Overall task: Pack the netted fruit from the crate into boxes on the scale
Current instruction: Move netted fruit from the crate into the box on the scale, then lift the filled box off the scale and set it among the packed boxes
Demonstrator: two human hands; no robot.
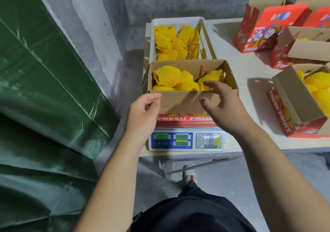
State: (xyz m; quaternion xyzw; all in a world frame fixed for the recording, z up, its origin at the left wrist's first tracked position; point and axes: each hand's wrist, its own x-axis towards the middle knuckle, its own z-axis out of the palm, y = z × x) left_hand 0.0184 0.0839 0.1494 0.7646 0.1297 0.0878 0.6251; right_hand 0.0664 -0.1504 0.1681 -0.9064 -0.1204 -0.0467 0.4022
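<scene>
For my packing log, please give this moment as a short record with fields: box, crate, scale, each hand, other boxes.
box on scale: open box, partly filled with netted fruit
crate: white crate behind it, fruit inside
scale: scale, display lit, digits blurred
left hand: left hand at box's left near corner, fingers loosely curled, holding nothing
right hand: right hand open over near flap, holding nothing
other boxes: red boxes on table to the right

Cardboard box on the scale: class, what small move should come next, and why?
Probably close both hands onto the open brown cardboard box: the left hand touches its corner, the right hand hovers open, and netted yellow fruit already fills it.
</scene>
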